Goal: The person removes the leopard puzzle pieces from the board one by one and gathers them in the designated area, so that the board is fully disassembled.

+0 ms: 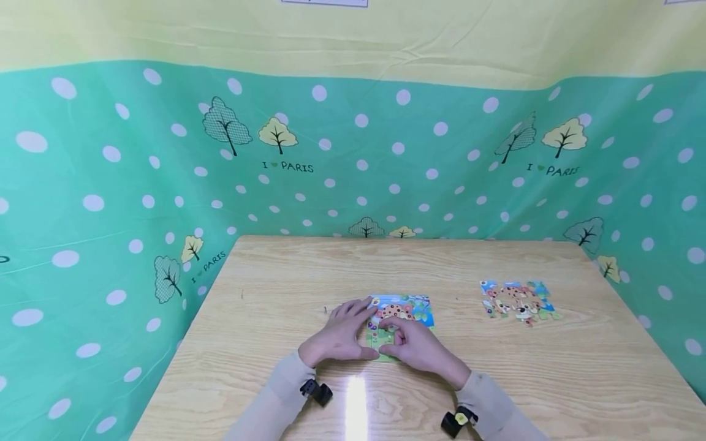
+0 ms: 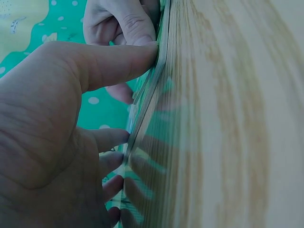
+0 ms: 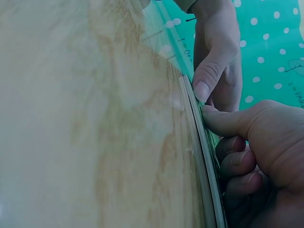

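A picture puzzle point(image 1: 420, 311) with a spotted animal, blue sky and green ground lies flat on the table. Along its left side, my left hand point(image 1: 343, 334) touches the edge with spread fingers, its thumb at the lower edge. My right hand point(image 1: 420, 346) curls over the lower part, thumb and index finger on opposite sides of a green puzzle piece point(image 1: 386, 338). Both thumbs nearly meet at the near edge. In the right wrist view, the other fingers point(image 3: 242, 164) of the right hand are bent in. The right hand hides part of the picture.
A second group of puzzle pieces point(image 1: 515, 300), loosely arranged into a similar animal picture, lies to the right on the wooden table point(image 1: 298, 263). A green dotted cloth point(image 1: 342, 159) hangs behind and beside the table.
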{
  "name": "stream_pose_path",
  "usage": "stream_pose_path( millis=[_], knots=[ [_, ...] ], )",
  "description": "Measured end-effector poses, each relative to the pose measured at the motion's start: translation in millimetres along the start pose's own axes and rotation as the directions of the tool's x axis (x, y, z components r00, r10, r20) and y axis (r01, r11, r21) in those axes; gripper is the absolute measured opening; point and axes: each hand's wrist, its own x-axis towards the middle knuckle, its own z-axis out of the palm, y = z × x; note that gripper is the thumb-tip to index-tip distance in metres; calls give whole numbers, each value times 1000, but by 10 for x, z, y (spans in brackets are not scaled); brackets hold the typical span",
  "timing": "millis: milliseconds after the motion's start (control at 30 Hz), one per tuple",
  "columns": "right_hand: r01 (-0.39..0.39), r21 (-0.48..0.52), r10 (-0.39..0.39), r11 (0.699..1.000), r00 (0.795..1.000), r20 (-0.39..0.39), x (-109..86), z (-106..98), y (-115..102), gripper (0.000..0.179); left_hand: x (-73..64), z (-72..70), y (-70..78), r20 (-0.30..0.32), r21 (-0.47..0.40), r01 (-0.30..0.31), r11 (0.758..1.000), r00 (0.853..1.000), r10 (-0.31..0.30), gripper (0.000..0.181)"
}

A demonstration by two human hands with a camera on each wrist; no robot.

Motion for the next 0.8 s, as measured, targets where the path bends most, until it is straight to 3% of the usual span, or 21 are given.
stream_pose_path(
  millis=[600,800],
  knots=[
    [12,67,-13,998,1000,14,-5,-9,16,43,15,-4,-8,4,-18,21,1000,1000,-21,100],
    [-7,222,-4,975,999,48,-19,-44,46,38,20,5,-9,6,-9,18,1000,1000,-18,102]
  ],
)
